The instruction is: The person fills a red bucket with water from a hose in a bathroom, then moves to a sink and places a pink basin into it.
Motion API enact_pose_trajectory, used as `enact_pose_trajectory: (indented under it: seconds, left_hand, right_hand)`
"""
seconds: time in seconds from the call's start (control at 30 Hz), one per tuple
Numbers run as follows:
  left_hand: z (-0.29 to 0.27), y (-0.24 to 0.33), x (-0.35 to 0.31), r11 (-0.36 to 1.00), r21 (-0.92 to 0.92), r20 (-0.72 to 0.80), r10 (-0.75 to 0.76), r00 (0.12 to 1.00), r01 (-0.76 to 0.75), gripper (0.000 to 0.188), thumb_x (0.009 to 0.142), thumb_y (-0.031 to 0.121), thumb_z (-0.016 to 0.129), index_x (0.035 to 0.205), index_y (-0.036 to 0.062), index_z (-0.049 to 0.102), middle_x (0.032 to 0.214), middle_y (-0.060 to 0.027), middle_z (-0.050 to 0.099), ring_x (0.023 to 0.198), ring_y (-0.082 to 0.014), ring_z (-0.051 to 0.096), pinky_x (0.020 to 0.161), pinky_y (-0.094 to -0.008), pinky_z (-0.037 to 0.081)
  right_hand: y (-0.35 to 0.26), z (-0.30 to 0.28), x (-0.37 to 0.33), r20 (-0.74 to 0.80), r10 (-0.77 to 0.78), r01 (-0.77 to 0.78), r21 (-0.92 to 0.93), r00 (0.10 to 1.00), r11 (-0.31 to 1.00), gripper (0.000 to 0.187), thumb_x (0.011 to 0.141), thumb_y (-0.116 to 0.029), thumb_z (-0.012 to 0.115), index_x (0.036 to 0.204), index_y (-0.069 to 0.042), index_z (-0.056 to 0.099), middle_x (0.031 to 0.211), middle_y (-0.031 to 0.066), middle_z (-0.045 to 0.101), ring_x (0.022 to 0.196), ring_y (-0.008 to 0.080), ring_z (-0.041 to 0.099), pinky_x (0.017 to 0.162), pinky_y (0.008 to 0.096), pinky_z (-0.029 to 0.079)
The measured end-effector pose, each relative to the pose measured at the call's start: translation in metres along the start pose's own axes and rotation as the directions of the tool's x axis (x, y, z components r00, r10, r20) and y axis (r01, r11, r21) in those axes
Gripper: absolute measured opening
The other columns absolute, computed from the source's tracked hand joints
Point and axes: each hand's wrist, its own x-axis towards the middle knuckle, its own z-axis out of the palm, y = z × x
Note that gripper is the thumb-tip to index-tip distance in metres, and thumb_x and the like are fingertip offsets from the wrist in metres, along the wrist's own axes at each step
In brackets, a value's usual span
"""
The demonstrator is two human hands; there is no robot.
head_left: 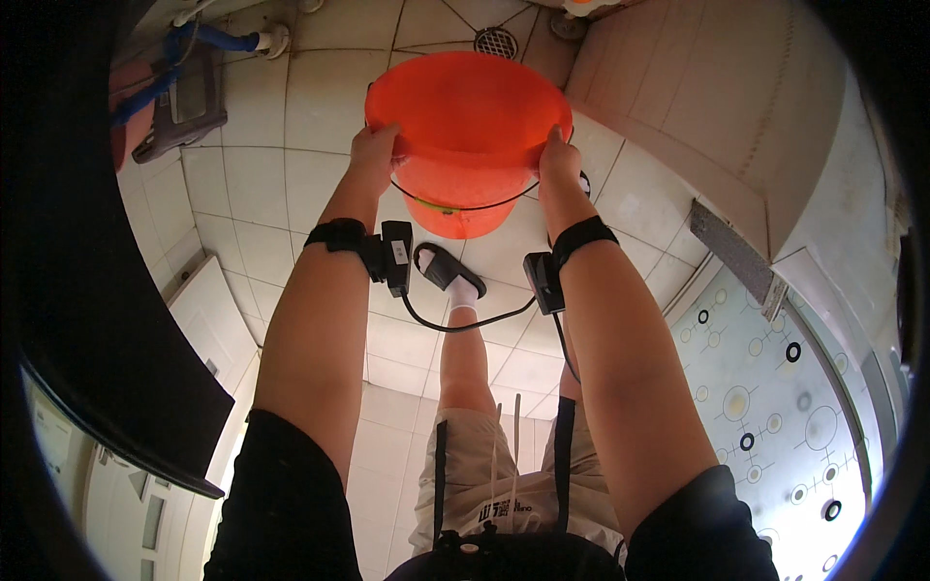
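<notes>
An orange-red plastic bucket point(467, 182) is in front of me, over the tiled floor. My left hand point(373, 160) is closed on the left side of its rim. On the opposite side, my right hand point(559, 160) grips the rim too, with the thumb up near the edge. The mouth shows a smooth orange inside; whether it holds any water I cannot tell. A thin wire handle point(489, 205) hangs down across the near wall, with a yellow-green piece on it. Neither hand touches that handle's middle.
Beyond the bucket lies a round floor drain point(496, 43). A blue hose point(218, 41) and a grey plastic item point(182, 108) are at far left. A white tub-like panel point(697, 107) stands right, above a patterned glass panel point(775, 426). My slippered foot point(449, 270) is below the bucket. A cable point(465, 328) links both wrist devices.
</notes>
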Motion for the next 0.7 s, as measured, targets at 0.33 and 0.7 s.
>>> enact_pose_trajectory:
  seconds: [0.33,0.7]
  left_hand:
    - [0.010,0.015,-0.001,0.999,0.014,0.019,-0.029,0.999,0.029,0.036,0.118,0.025,0.083,0.141,0.0013,0.069,0.124,-0.0118,0.074,0.103,-0.0261,0.074,0.084,-0.0442,0.070]
    - [0.017,0.022,0.032,0.999,0.036,0.045,-0.038,0.998,0.036,0.042,0.110,0.022,0.087,0.140,-0.0008,0.068,0.127,-0.0177,0.076,0.100,-0.0325,0.079,0.082,-0.0502,0.076]
  right_hand:
    - [-0.004,0.007,0.006,0.031,0.096,-0.097,0.049,0.995,0.994,0.087,0.126,-0.066,0.057,0.165,0.011,0.066,0.150,0.0328,0.082,0.131,0.0478,0.083,0.110,0.0560,0.068]
    - [-0.015,0.008,0.025,0.009,0.058,-0.058,0.133,0.998,0.989,0.066,0.126,-0.054,0.065,0.157,0.004,0.070,0.118,0.0154,0.078,0.076,0.0255,0.071,0.067,0.0420,0.063]
